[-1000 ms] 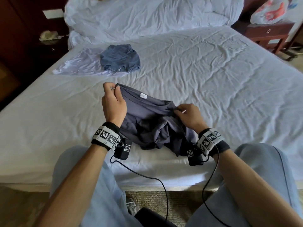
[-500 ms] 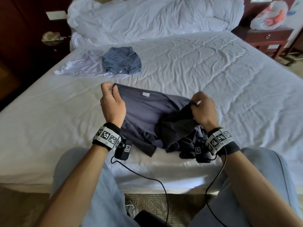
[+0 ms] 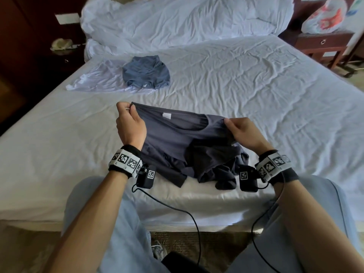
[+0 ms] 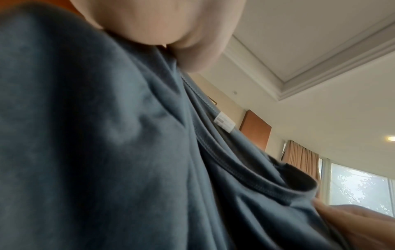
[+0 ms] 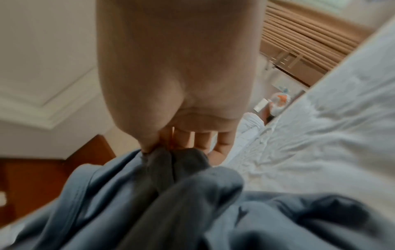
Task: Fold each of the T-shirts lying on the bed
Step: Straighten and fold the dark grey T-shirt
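Observation:
A dark grey T-shirt [image 3: 177, 138] hangs stretched between my hands above the near edge of the bed [image 3: 256, 91], its lower part bunched on the sheet. My left hand [image 3: 128, 119] pinches its top left corner, and my right hand [image 3: 240, 131] pinches the edge beside the neck opening. A white label [image 3: 166, 115] shows on the upper hem. The left wrist view is filled by the dark shirt [image 4: 107, 152] under my left hand [image 4: 166, 30]. In the right wrist view my right hand [image 5: 175, 138] pinches gathered dark cloth [image 5: 162, 169]. A blue T-shirt [image 3: 145, 74] lies folded at the back left.
A pale lilac garment [image 3: 98, 80] lies spread under the blue shirt. A crumpled white duvet [image 3: 187, 22] fills the head of the bed. A wooden nightstand [image 3: 323, 44] with a plastic bag [image 3: 325, 16] stands at the back right. Cables [image 3: 177, 209] hang from my wrists over the bed edge.
My right hand has moved out to the right along the shirt's edge, away from the left, and the top edge is now pulled taut. The left hand kept its hold.

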`<act>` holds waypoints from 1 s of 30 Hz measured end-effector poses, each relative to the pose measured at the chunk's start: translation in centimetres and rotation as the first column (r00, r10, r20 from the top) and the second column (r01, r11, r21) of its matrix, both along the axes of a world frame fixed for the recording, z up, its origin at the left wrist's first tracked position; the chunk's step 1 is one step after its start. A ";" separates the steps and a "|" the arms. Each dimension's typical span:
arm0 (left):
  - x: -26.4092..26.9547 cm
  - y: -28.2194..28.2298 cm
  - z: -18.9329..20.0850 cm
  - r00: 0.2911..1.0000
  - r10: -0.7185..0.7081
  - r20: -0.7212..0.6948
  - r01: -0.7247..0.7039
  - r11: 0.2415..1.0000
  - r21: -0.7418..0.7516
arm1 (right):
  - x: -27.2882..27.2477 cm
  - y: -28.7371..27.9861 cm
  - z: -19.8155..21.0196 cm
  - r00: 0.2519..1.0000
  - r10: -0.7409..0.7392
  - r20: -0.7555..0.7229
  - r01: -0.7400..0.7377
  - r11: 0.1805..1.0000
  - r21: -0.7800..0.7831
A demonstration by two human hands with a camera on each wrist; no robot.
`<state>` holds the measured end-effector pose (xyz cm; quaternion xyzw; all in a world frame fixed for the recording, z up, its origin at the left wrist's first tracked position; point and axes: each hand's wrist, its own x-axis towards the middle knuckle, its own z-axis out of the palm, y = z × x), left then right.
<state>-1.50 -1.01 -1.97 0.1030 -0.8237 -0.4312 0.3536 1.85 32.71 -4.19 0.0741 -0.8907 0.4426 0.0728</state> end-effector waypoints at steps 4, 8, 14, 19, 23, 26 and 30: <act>0.6 0.9 -0.1 0.999 -0.042 -0.011 0.042 0.998 -0.055 | 0.0 -0.7 -1.8 0.997 -0.070 0.028 0.062 0.972 0.228; 1.4 1.7 0.1 0.997 -0.064 -0.032 0.058 0.988 -0.141 | 0.5 -2.0 -2.0 0.995 0.036 -0.093 -0.011 0.968 0.250; 1.7 1.6 0.4 0.998 -0.050 -0.035 0.044 0.989 -0.140 | 0.5 -3.2 -1.9 0.971 0.157 -0.179 -0.074 0.913 0.400; 1.6 1.6 0.4 0.997 -0.067 -0.040 0.061 0.990 -0.129 | 0.5 -3.9 -3.0 0.966 0.138 -0.218 -0.001 0.845 0.535; 1.5 1.4 0.4 0.995 -0.084 -0.061 0.075 0.989 -0.130 | 0.3 -4.8 -3.3 0.929 0.162 -0.332 0.045 0.842 0.538; 1.4 1.2 0.4 0.995 -0.078 -0.069 0.068 0.989 -0.130 | 0.2 -5.1 -3.0 0.926 0.116 -0.360 0.054 0.901 0.430; 1.1 0.9 0.4 0.993 -0.086 -0.079 0.076 0.991 -0.113 | -0.4 -4.5 -2.1 0.924 -0.022 -0.382 0.075 0.989 0.126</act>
